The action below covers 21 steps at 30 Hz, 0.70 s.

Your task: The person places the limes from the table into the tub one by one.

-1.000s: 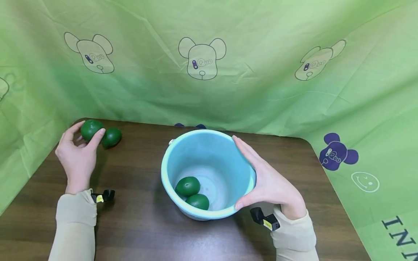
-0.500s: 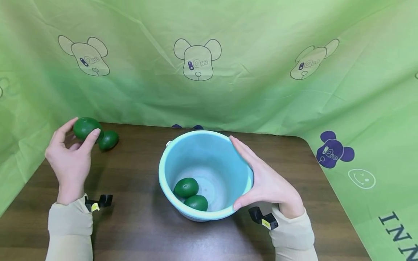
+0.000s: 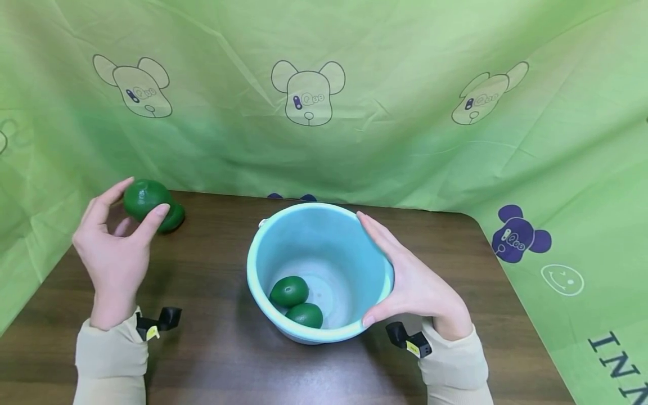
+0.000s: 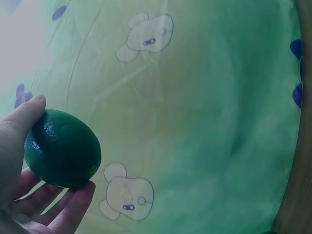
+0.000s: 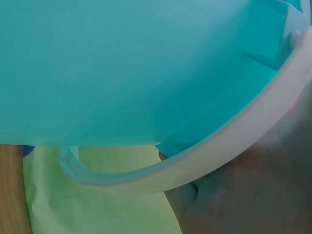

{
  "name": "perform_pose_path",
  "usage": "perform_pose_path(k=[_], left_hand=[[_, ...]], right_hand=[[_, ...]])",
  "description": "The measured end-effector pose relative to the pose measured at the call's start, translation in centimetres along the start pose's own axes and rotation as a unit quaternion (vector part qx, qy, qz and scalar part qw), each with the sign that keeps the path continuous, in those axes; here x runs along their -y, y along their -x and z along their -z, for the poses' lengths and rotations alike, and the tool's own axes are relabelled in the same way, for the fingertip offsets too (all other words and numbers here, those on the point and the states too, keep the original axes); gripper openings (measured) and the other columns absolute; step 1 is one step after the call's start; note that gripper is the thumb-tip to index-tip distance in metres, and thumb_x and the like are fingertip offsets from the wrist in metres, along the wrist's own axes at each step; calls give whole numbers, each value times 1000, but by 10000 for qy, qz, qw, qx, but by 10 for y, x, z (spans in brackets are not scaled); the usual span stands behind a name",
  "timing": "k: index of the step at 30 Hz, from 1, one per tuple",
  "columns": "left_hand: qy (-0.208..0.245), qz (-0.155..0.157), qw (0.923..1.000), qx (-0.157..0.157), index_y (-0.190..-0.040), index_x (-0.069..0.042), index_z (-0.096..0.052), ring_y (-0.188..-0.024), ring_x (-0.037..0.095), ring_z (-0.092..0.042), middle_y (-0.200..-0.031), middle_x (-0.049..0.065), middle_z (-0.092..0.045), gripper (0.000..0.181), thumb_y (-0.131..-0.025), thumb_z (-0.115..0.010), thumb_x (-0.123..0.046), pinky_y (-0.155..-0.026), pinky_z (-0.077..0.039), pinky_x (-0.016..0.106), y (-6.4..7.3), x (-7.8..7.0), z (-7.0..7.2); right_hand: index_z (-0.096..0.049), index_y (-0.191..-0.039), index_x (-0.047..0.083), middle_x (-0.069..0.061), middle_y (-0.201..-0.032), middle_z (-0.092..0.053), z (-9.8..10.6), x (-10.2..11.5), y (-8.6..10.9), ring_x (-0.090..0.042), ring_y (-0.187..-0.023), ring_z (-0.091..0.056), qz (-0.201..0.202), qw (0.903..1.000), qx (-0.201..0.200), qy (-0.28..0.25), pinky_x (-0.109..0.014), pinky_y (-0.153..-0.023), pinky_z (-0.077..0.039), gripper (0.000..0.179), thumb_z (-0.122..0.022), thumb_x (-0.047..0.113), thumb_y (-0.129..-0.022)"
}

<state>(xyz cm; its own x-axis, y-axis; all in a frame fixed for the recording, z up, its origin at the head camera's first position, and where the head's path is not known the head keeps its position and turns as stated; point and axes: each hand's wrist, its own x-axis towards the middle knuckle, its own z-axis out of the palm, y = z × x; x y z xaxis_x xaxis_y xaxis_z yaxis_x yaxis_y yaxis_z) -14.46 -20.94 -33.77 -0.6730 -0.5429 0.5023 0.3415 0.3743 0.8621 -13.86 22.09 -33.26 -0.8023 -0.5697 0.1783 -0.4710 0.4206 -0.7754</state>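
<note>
In the head view, my left hand [image 3: 113,247] pinches a glossy dark green avocado [image 3: 147,199] between thumb and fingers, above the table's far left. The left wrist view shows this avocado [image 4: 63,148] smooth and oval in the grasp. Behind it, partly covered, a second avocado [image 3: 174,218] lies on the table. A light blue bucket [image 3: 324,236] stands upright in the middle, with two green avocados [image 3: 289,291] on its floor at the near left. My right hand [image 3: 412,275] grips the bucket's right side, thumb and fingers spread along the rim.
A brown wooden table [image 3: 202,360] carries everything. Green printed cloth [image 3: 212,135] hangs behind it and along both sides. The bucket's white handle [image 5: 234,141] hangs down beside the right hand in the right wrist view.
My left hand has lifted the pinched avocado and brought it slightly nearer and rightward, now overlapping the avocado behind. The right hand and bucket have stayed in place.
</note>
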Motion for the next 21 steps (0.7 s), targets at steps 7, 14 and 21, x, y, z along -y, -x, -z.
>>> perform_pose_path(k=[7,14,21], left_hand=[[-146,-294,9992,222,-129,-17,-73,-105,16,-64,-116,1,-67,55,-78,-91,-11,-88,-53,21,3,3,-5],[-117,-320,9990,303,-129,-17,-73,-105,15,-64,-118,2,-68,56,-77,-91,-10,-87,-53,20,4,3,-7],[-217,-361,9983,400,-129,-18,-73,-103,14,-63,-117,1,-68,58,-76,-92,-7,-85,-52,18,8,-1,-8]], right_hand=[[-13,-165,31,6,-168,-8,0,-1,3,-19,-151,-15,-103,9993,-53,356,-44,-110,-36,151,-105,33,-45],[-18,-165,27,7,-169,-10,0,4,6,-17,-153,-14,-141,9980,-160,597,-49,-111,-33,149,-105,38,-45],[-18,-165,30,6,-168,-15,0,4,4,-16,-149,-24,-129,9983,-158,547,-31,-111,-33,149,-106,37,-44]])
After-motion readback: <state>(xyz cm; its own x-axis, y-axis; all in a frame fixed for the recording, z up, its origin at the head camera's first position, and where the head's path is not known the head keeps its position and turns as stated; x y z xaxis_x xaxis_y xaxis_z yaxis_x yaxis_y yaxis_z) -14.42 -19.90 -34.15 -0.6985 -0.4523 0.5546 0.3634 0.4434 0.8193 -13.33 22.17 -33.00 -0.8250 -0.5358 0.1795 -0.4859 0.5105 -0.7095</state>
